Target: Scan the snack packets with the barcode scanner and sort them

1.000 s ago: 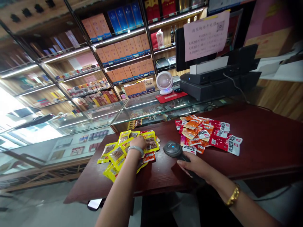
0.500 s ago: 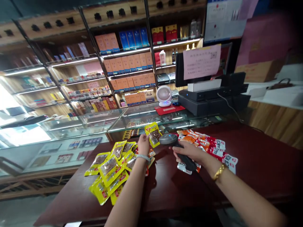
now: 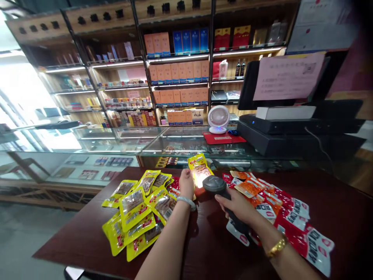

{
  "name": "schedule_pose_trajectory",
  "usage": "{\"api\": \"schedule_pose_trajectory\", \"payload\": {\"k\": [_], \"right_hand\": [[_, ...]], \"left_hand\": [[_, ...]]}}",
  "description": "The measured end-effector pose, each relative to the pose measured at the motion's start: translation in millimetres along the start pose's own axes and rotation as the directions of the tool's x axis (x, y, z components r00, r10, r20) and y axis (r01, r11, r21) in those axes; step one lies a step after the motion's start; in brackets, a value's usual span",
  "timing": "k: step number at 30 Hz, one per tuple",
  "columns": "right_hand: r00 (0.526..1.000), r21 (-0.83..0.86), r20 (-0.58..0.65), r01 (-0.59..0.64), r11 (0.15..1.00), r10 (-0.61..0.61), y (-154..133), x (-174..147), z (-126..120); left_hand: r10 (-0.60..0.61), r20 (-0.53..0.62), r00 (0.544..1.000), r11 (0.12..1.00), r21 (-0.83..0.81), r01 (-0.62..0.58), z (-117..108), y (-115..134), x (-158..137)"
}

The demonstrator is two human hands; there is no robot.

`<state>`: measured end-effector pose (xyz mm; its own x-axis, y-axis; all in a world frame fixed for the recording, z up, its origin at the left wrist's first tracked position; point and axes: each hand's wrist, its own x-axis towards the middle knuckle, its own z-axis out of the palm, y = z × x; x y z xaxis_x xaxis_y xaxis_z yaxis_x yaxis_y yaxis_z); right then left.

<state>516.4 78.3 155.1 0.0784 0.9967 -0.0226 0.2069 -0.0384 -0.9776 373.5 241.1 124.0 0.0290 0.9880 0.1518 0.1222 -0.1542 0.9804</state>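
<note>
My left hand [image 3: 187,184] is closed on the edge of a yellow snack packet [image 3: 199,168], holding it up at the table's far side. A black barcode scanner [image 3: 215,184] is gripped in my right hand [image 3: 237,204], its head close to the packet. Bright light from it falls on the packet's lower part. Left of my left arm lies a heap of similar yellow packets [image 3: 133,206], with some red packets partly hidden behind my wrist. Red, orange and white packets [image 3: 294,210] lie spread beside and beneath my right forearm.
The dark red table [image 3: 87,233] meets a glass display counter [image 3: 175,142]. On the counter stand a small white fan [image 3: 218,119], a red mat [image 3: 223,138] and a monitor [image 3: 249,85] above a black cash drawer [image 3: 262,140]. Shelves of boxes [image 3: 180,72] line the back wall.
The view has turned left and levelled. A bright light now shines on the held packet, where before it was unlit. Both hands keep their holds.
</note>
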Motion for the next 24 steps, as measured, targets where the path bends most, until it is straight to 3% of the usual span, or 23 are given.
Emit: {"api": "schedule_pose_trajectory", "payload": {"k": [3, 6, 7, 9, 10, 12, 14, 16, 19, 24], "right_hand": [[1.000, -0.051, -0.024, 0.016, 0.999, -0.018, 10, 0, 1], [0.998, -0.085, -0.037, 0.041, 0.996, -0.045, 17, -1, 1], [0.998, -0.093, -0.039, 0.043, 0.995, -0.046, 19, -2, 0], [0.998, -0.116, -0.050, 0.025, 0.993, -0.031, 22, -2, 0], [0.999, -0.118, -0.035, 0.016, 0.993, -0.021, 24, -2, 0], [1.000, -0.123, -0.008, 0.012, 0.992, -0.013, 25, -3, 0], [1.000, -0.124, 0.019, 0.017, 0.992, -0.015, 25, -3, 1], [0.999, -0.134, 0.031, 0.026, 0.991, -0.023, 25, -4, 2], [0.999, -0.159, 0.025, 0.041, 0.986, -0.038, 27, -4, 3], [0.998, -0.164, 0.028, 0.052, 0.985, -0.048, 31, -3, 2]], "left_hand": [[-0.044, 0.008, 0.999, 0.998, -0.034, 0.044, 8, -1, -4], [-0.137, 0.204, 0.969, 0.991, 0.033, 0.133, 16, 0, -11], [-0.132, 0.265, 0.955, 0.990, 0.077, 0.115, 15, 2, -14], [-0.027, 0.312, 0.950, 0.971, 0.234, -0.049, 7, 10, -16], [0.052, 0.308, 0.950, 0.924, 0.346, -0.163, -2, 15, -16], [0.151, 0.291, 0.945, 0.735, 0.606, -0.304, -25, 26, -14], [0.108, 0.273, 0.956, 0.524, 0.802, -0.288, -48, 33, -10], [0.013, 0.272, 0.962, 0.379, 0.889, -0.256, -65, 34, -5], [-0.042, 0.323, 0.945, 0.283, 0.911, -0.299, -73, 27, -1], [-0.062, 0.365, 0.929, 0.252, 0.906, -0.339, -68, 19, 0]]}}
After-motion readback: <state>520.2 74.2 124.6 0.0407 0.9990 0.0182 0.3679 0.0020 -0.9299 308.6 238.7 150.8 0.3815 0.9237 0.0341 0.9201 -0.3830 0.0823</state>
